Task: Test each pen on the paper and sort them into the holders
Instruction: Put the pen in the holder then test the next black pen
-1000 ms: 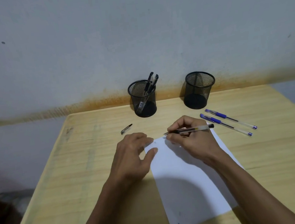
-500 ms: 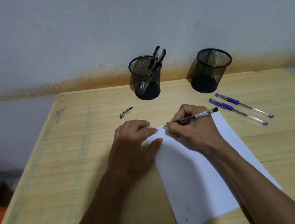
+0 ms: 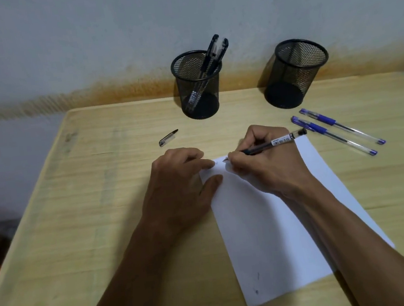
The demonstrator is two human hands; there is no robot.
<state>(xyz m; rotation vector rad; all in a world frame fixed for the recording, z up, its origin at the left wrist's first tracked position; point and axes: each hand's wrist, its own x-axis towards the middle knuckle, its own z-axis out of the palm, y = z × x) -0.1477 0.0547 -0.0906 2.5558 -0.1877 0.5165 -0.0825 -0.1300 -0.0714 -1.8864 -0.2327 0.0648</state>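
Note:
My right hand (image 3: 267, 163) grips a black pen (image 3: 274, 142) with its tip down on the top left corner of a white sheet of paper (image 3: 268, 233). My left hand (image 3: 182, 187) lies flat, fingers apart, pressing the paper's left edge. The pen's cap (image 3: 168, 138) rests loose on the table beyond my left hand. Two blue pens (image 3: 332, 133) lie side by side to the right of the paper. A black mesh holder (image 3: 198, 87) at the back holds two black pens (image 3: 213, 56). A second mesh holder (image 3: 292, 74) to its right looks empty.
The wooden table (image 3: 82, 216) stands against a grey wall with a rust-coloured stain band along its base. The table's left edge drops off to a dark floor. A few small ink marks show near the paper's lower edge.
The view has tilted down and closer, so the holders and pens sit lower in frame. The pen in my right hand has tipped up slightly; its tip stays at the paper's corner.

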